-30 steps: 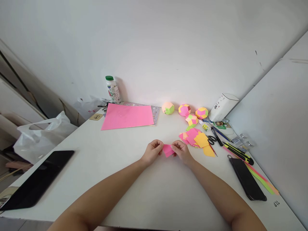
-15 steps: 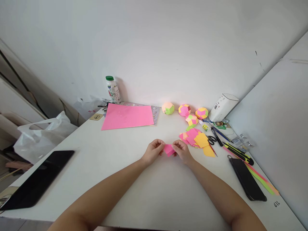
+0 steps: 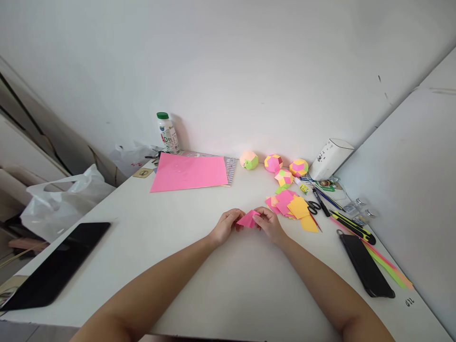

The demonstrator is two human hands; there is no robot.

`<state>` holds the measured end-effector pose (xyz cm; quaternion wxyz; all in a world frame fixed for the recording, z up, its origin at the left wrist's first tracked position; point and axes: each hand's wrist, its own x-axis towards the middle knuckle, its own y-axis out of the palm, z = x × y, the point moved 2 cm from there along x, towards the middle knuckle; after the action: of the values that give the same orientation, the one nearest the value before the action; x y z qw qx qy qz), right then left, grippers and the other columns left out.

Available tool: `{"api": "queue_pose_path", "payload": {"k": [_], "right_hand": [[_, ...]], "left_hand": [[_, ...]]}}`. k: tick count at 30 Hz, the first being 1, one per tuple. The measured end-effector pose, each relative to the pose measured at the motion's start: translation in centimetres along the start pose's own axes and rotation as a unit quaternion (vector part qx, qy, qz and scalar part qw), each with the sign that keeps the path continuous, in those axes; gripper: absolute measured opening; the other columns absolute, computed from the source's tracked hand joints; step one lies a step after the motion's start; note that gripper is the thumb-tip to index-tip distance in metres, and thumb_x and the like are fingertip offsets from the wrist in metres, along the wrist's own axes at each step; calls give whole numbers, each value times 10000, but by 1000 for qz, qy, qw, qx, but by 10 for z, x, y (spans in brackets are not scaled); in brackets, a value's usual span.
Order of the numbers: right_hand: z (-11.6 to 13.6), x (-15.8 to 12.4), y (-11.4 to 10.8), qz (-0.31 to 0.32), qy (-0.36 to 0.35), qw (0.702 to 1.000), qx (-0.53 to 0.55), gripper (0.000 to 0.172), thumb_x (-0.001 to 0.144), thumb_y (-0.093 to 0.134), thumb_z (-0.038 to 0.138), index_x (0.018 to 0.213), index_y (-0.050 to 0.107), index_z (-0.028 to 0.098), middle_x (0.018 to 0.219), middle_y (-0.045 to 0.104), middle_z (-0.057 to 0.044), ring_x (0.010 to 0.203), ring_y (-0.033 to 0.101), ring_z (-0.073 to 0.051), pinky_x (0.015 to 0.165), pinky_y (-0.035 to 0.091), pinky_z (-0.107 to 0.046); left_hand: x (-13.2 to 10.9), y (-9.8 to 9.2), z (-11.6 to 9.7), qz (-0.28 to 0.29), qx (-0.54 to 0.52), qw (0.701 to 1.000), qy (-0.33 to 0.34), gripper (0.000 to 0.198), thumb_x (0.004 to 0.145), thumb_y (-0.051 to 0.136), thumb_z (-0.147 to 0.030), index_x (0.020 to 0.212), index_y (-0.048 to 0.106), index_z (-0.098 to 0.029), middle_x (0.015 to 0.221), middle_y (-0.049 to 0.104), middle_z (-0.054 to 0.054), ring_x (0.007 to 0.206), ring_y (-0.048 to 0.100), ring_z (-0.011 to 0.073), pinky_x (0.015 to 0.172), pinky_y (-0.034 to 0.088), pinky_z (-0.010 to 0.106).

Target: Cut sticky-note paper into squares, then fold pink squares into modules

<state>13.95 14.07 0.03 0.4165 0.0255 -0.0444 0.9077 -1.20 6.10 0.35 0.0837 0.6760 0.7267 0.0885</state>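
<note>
Head view: Two bare hands meet over a white table [image 3: 213, 285], the left hand [image 3: 225, 225] and the right hand [image 3: 270, 224] pinching a small folded pink paper [image 3: 248, 219] between them. The paper sits in the gap between the hands, its left corner under the left fingertips and its right edge under the right thumb and forefinger. It rises in a low peak (whether its lower edge touches the tabletop cannot be told). Both grips are narrow, closed on the paper.

At two o'clock from the hands, near the right one, lies a heap of pink and orange paper squares [image 3: 290, 205], with scissors [image 3: 313, 206] just beside it. At eleven o'clock, well apart, a large pink sheet [image 3: 188, 172] lies flat. At one o'clock, paper balls [image 3: 273, 163] stand near the wall. A black phone [image 3: 365, 263] lies at four o'clock and a dark tablet [image 3: 60, 263] at eight o'clock.
</note>
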Motion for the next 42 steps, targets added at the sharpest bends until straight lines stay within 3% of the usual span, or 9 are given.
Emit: {"api": "queue_pose_path", "payload": {"k": [6,14,20,24,33,42], "right_hand": [[0,0,0,-3,5,1000,-11,285,775,638,465,785,546,196,650,585,13,555,537,-127,507,436,-267],[-5,2,-2,-16,-3,1000,7,291,791,624,475,802,485,219,607,583,30,545,554,-141,502,433,-271],[-6,2,-1,-9,-2,999,30,281,796,626,436,802,452,216,603,591,37,515,549,-129,496,422,-263],[-3,-1,1,16,1,1000,6,246,804,616,396,784,452,214,569,567,48,507,528,-122,505,406,-258],[-1,-3,6,34,3,999,-36,154,759,613,275,762,476,203,710,539,36,568,533,-110,562,435,-272],[-5,-4,6,58,-9,994,-89,164,741,637,287,753,497,203,660,455,54,553,407,-92,520,337,-236]], "left_hand": [[-2,4,0,12,45,999,-26,326,796,569,-507,782,509,-187,637,518,-23,593,502,119,568,398,241],[-2,2,3,20,70,997,-17,386,821,536,-528,951,597,-170,646,572,-4,596,526,124,579,413,251],[3,0,7,-90,15,996,-9,433,724,673,-419,1023,463,-188,705,554,-34,561,536,101,521,436,240],[5,-1,7,-123,1,992,11,437,723,671,-401,1038,451,-191,715,541,-41,628,562,109,544,457,236],[2,0,4,-96,-28,995,-3,485,739,669,-434,1105,476,-181,847,657,22,779,628,144,784,468,317],[2,-2,8,-67,-44,997,-15,485,699,703,-442,1073,527,-189,795,676,7,732,635,148,734,479,301]]}}
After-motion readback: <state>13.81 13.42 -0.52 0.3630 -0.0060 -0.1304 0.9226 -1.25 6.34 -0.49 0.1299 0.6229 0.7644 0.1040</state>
